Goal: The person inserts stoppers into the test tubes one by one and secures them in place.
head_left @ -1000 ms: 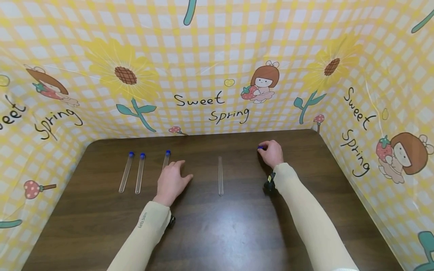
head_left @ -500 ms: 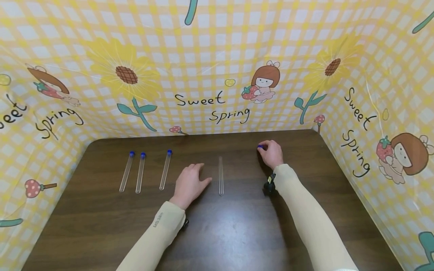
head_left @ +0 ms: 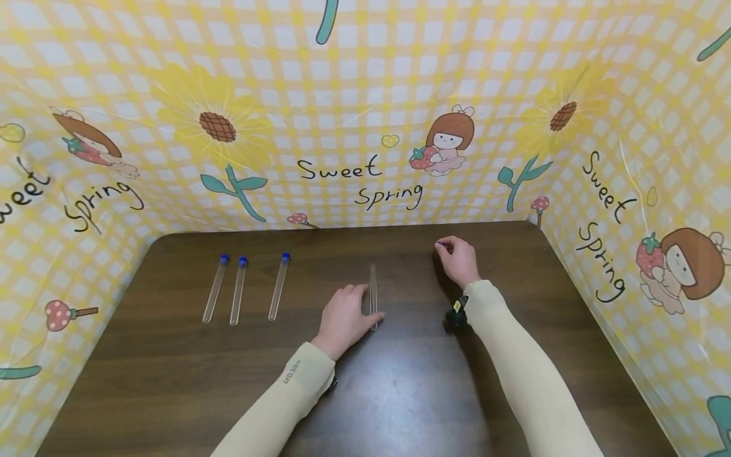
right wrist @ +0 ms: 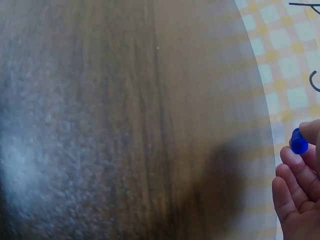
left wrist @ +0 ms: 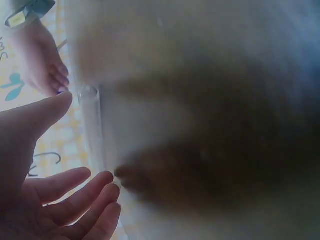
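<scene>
Clear uncapped tube (head_left: pixel 372 296) lies on the bench (head_left: pixel 171 374), touching the open left hand (head_left: pixel 346 319) at its fingertips. Right hand (head_left: pixel 459 260) pinches the blue cap (right wrist: pixel 298 142). Best to grip the tube mid-length, keeping it from rolling.

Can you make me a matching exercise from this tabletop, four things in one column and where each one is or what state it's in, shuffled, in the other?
Things:
1. open tube
2. blue cap
3. capped tubes
4. left hand

Places or states:
A. pinched in the right hand
B. lying in a row at the table's left
C. reaching the open tube, fingers relaxed
D. lying uncapped mid-table

Pairs: 1-D, 2-A, 3-B, 4-C
</scene>
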Demonstrator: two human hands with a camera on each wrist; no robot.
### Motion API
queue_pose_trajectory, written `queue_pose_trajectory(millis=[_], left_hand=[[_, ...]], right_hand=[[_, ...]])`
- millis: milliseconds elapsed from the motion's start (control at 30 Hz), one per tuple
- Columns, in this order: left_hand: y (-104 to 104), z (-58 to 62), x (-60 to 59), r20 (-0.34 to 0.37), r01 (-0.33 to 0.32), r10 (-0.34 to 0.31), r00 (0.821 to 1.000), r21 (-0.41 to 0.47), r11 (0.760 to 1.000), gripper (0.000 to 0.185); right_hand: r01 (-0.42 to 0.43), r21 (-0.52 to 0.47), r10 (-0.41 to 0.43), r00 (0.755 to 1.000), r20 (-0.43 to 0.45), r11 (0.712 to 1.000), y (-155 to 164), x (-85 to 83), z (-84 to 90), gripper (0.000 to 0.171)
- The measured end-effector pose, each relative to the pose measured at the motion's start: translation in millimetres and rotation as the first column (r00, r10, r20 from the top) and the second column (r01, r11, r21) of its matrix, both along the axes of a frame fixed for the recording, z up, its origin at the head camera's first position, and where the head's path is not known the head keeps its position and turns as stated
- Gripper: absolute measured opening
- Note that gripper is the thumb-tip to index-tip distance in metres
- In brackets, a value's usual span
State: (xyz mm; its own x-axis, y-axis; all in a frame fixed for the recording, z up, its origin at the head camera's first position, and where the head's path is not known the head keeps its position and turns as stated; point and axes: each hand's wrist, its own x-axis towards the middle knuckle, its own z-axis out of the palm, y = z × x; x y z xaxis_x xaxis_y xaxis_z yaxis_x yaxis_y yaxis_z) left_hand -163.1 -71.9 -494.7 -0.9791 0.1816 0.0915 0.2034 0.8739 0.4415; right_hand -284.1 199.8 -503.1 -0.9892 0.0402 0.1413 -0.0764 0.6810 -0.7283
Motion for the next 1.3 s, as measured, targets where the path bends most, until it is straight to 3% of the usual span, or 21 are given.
queue_pose_trajectory(millis=[600,1300], left_hand=[[10.2,0.3,-0.2,0.045,-0.035,0.034,0.998,0.029,0.999,0.06],[4.0,-1.8,-1.4,-0.033,-0.006,0.008,0.999,0.069,0.998,0.035]], right_hand=[[-0.003,-0.063,0.005,1.0,0.031,0.998,-2.4,6.5,-1.3,0.027],[0.007,-0.146,-0.006,1.0,0.002,0.989,-4.3,7.0,0.2,0.024]])
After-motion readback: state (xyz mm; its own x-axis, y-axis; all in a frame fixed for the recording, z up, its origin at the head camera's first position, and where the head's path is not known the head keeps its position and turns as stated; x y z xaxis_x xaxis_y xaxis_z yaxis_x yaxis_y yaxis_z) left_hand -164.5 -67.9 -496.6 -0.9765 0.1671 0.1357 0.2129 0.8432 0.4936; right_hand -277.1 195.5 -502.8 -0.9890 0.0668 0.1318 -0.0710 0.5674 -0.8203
